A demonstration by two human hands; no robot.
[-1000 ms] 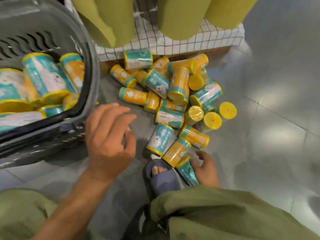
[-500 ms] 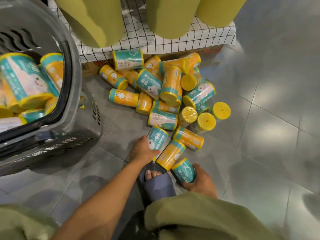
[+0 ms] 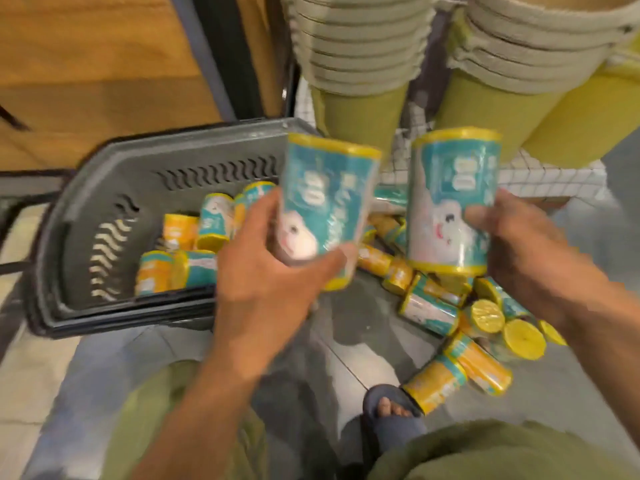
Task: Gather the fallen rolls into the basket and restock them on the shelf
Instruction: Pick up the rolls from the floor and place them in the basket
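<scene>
My left hand grips a teal roll with yellow ends, held upright above the right edge of the grey basket. My right hand holds a second teal roll upright, further right over the floor. Inside the basket lie several teal and orange rolls. A heap of fallen rolls lies on the grey tiled floor to the right, below my right hand. The picture is blurred by motion.
Stacks of olive-green buckets hang over a white grid-patterned ledge behind the heap. A wooden panel stands at the back left. My foot in a blue slipper and my green-clad knees fill the bottom edge.
Both hands have come up from the floor, each with a teal roll, and swung left toward the basket. The view has turned left, so more of the basket shows.
</scene>
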